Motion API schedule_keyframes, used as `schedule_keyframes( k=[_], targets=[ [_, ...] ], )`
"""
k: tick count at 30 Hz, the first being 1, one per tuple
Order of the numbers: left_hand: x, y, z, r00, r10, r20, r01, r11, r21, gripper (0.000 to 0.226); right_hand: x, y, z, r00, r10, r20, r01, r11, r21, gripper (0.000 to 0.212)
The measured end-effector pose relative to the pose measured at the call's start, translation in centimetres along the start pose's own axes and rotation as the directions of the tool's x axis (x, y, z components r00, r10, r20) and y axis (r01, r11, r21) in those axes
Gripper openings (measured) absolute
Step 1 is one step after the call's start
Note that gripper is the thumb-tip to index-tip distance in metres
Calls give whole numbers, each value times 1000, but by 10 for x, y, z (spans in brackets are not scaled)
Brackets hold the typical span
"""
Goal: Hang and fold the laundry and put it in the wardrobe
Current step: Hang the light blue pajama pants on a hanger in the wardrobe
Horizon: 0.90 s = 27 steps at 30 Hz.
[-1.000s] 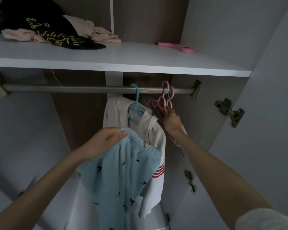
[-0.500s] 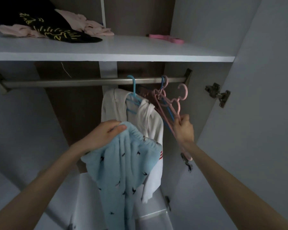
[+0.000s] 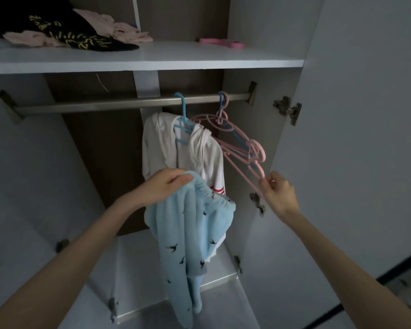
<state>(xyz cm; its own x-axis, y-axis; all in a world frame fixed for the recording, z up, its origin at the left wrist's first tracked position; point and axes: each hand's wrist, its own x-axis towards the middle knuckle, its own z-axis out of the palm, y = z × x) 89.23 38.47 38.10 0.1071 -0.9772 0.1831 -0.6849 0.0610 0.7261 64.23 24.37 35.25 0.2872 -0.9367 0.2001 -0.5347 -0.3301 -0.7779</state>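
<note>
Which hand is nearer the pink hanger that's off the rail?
Right. The right hand pinches the lower end of the pink hanger. The left hand is off to its left, gripping the light blue garment.

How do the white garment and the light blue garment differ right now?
The white garment hangs on a blue hanger from the rail; the light blue garment dangles from the left hand, on no hanger. The white one is plain apart from red stripes; the blue one has small dark bird prints. Both hang limp, unfolded.
</note>
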Motion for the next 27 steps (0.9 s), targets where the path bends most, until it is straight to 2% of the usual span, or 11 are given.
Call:
schedule_keyframes(
  k=[4, 7, 10, 12, 14, 17, 20, 22, 24, 27],
  targets=[
    [-12, 18, 14, 991, 2, 135, -14, 996, 86, 35, -26, 3, -28, 996, -77, 46, 73, 993, 97, 19],
    [-26, 29, 31, 985, 27, 171, -55, 985, 162, 38, -46, 4, -44, 978, -116, 172, 84, 980, 182, 24],
    [-45, 43, 51, 992, 41, 123, -63, 982, 178, 35, -72, 4, -47, 941, -100, 324, -12, 945, 325, 24],
    [-58, 55, 65, 995, 55, 88, -71, 979, 190, 39, -91, 5, -42, 898, -85, 432, -140, 875, 464, 18],
    [-70, 67, 79, 997, 53, 58, -63, 981, 181, 39, -107, 9, -35, 843, -128, 522, -207, 819, 535, 17],
    [-86, 83, 93, 999, 38, 10, -39, 990, 135, 35, -126, 10, -27, 765, -212, 608, -197, 822, 535, 41],
    [-100, 95, 100, 999, 20, -26, -17, 993, 114, 39, -140, 9, -26, 775, -209, 596, -155, 853, 499, 57],
    [-109, 99, 103, 997, 38, -60, -31, 994, 107, 44, -144, 10, -26, 797, -217, 564, -99, 874, 476, 53],
    [-116, 102, 104, 994, 52, -94, -42, 994, 102, 49, -147, 8, -28, 780, -247, 576, -83, 870, 485, 45],
    [-123, 103, 100, 988, 29, -152, -18, 997, 72, 27, -146, -3, -34, 761, -317, 566, -30, 854, 519, 33]
  ],
)
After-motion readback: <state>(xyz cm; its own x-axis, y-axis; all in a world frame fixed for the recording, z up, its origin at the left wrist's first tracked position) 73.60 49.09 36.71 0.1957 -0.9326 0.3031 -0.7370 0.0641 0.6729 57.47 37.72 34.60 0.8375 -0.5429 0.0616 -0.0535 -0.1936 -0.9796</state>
